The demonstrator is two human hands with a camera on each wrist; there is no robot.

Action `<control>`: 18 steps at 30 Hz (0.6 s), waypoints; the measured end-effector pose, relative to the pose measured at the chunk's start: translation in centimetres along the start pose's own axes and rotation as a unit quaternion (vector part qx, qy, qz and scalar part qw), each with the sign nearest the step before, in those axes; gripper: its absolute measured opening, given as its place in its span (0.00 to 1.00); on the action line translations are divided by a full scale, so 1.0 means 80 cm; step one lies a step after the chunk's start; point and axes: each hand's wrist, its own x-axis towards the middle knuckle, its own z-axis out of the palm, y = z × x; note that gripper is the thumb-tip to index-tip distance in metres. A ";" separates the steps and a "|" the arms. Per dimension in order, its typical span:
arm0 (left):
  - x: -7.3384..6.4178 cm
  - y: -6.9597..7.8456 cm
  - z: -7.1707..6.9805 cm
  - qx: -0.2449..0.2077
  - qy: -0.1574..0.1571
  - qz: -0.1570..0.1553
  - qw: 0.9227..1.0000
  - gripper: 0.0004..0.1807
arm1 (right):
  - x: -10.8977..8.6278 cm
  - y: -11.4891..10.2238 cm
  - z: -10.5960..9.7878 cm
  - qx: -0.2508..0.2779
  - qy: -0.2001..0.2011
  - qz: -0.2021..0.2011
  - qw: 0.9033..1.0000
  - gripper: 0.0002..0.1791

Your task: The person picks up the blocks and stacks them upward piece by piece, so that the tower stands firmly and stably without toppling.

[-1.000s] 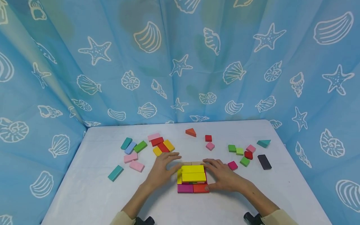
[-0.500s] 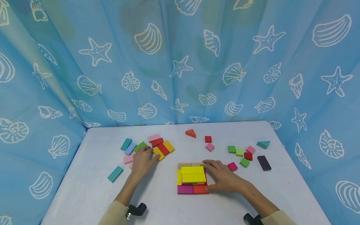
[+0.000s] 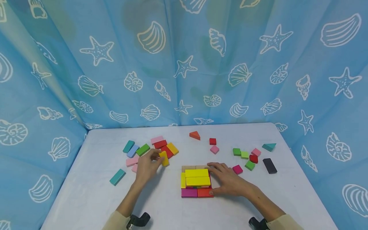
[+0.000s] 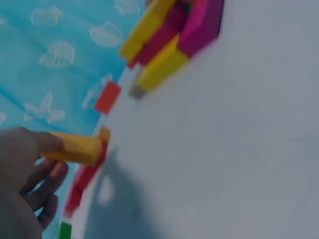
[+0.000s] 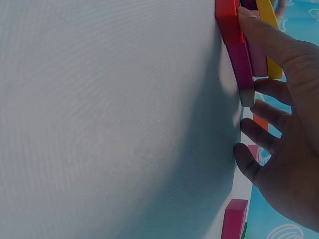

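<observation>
My left hand [image 3: 148,167] pinches a yellow-orange block [image 3: 164,158] between thumb and fingers. In the left wrist view that block [image 4: 77,148] is held above the white table, its shadow below. Right of it stands a low block structure: two bright yellow blocks [image 3: 197,181] on top, a purple block [image 3: 189,193] and a red-orange block [image 3: 204,192] along the near side, beige blocks at the back. My right hand [image 3: 227,180] rests against its right side. Its thumb touches the red-orange block [image 5: 229,22], and its other fingers spread toward the back corner.
Left of the structure lie loose teal, blue, green, pink, red and orange blocks [image 3: 172,148]. Farther back are an orange triangle [image 3: 195,135] and small red and pink cubes. At right are several small cubes [image 3: 250,165], a teal triangle [image 3: 269,147] and a black block [image 3: 270,165].
My left hand has left the structure's left side, reached left to the loose blocks and lifted a yellow-orange block off the table. My right hand has stayed at the structure.
</observation>
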 end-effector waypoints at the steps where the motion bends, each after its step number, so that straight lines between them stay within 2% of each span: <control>1: -0.003 0.006 0.000 -0.020 0.003 0.005 1.000 0.16 | 0.000 0.000 0.000 0.000 0.000 0.001 1.000 0.51; 4: -0.015 0.028 0.004 -0.086 -0.022 0.012 0.996 0.15 | 0.000 -0.001 -0.002 0.002 0.001 0.002 1.000 0.51; 7: -0.027 0.047 0.013 -0.145 -0.087 0.016 0.986 0.14 | -0.001 -0.003 -0.004 0.004 0.000 0.002 1.000 0.51; 10: -0.038 0.058 0.028 -0.172 -0.151 0.015 0.973 0.14 | -0.001 -0.003 -0.005 0.007 -0.001 0.001 1.000 0.50; 12: -0.044 0.062 0.036 -0.171 -0.176 0.015 0.969 0.14 | 0.000 -0.002 -0.004 0.008 -0.001 0.000 1.000 0.50; 14: -0.047 0.063 0.044 -0.166 -0.187 0.014 0.968 0.14 | 0.000 -0.001 -0.003 0.009 -0.001 0.000 1.000 0.51; 18: -0.047 0.059 0.054 -0.137 -0.190 0.013 0.972 0.15 | 0.000 0.000 -0.002 0.009 -0.002 0.001 1.000 0.51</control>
